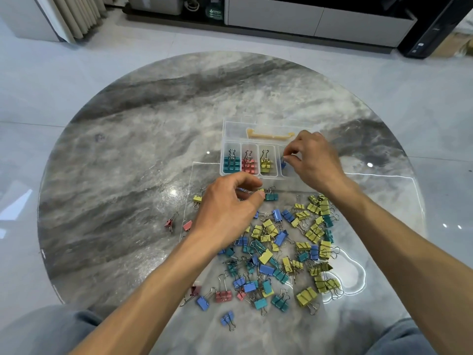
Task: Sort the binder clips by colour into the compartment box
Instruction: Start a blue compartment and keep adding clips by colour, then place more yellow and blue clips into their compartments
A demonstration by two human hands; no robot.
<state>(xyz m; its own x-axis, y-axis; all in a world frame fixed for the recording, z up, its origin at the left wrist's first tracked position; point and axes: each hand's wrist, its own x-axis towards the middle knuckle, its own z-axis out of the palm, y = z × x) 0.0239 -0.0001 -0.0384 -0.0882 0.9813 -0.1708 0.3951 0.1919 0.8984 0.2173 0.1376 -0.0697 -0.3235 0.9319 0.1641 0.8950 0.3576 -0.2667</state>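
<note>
Here, two hands work between a loose heap of binder clips and a clear compartment box on a round marble table.

The right hand (313,160) pinches a blue clip (283,163) between thumb and fingertips over the fourth compartment of the compartment box (230,129), whose lid lies open behind with a yellow latch (271,134). The first three compartments hold teal clips (231,163), red clips (248,165) and yellow clips (266,163), in that order from the left. The left hand (227,208) hovers at the far edge of the pile of clips (289,249), fingers curled with thumb and forefinger nearly meeting beside a teal clip (271,196); whether it grips anything I cannot tell. The pile mixes yellow, blue, teal and red, spread over the table (128,149) near the person. Two red clips (169,223) lie apart to the left.
</note>
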